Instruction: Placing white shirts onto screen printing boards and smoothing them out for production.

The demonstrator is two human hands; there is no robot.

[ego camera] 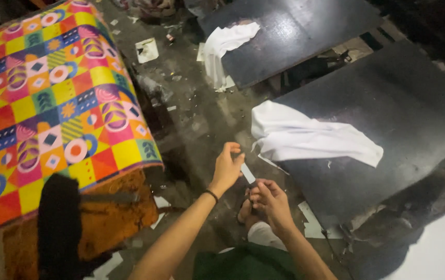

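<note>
our left hand (226,168) and right hand (270,202) meet just off the near left corner of the large dark board (388,119), and we hold a small pale strip (248,173) between them. the strip's long axis slants from upper left down to lower right, its upper end pinched in the left fingertips, its lower end closed in by the right fingers. both hands sit equally close to it. the white cloth (305,137) lies on that board's left edge, just beyond the hands. we cannot make out what the strip is made of; its lower end is hidden by the right fingers, and a foot below is mostly covered.
</note>
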